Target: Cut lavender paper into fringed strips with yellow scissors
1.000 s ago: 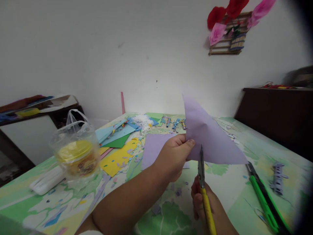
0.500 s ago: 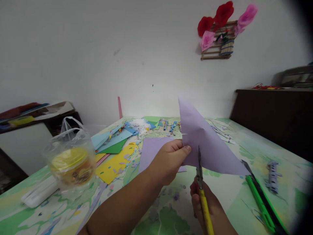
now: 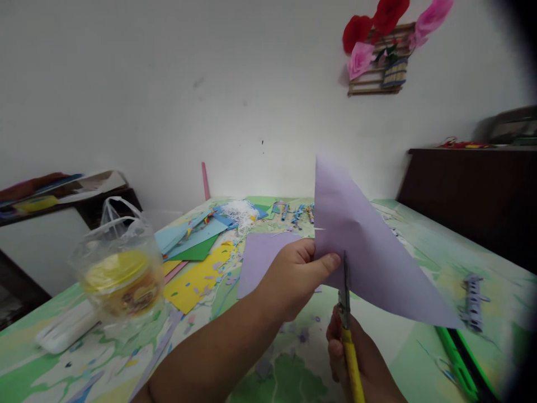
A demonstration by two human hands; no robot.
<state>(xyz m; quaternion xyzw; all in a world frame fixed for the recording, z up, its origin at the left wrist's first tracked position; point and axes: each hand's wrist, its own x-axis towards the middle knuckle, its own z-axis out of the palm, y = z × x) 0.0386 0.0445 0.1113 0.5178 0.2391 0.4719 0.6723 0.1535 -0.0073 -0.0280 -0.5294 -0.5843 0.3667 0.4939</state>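
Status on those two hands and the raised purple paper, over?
Left hand pinching purple paper. Right hand gripping yellow-handled scissors, blade at the paper's lower part. Left thumb close beside blade.

The purple sheet at the centre was of smooth, matt paper. The scissors below had metal blades. At the left, the bag was of clear, glossy plastic. The flowers at the upper right looked like paper, slightly crinkled.

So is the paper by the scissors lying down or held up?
Held up: the left hand pinches the purple paper by its edge, and tabletop shows beneath.
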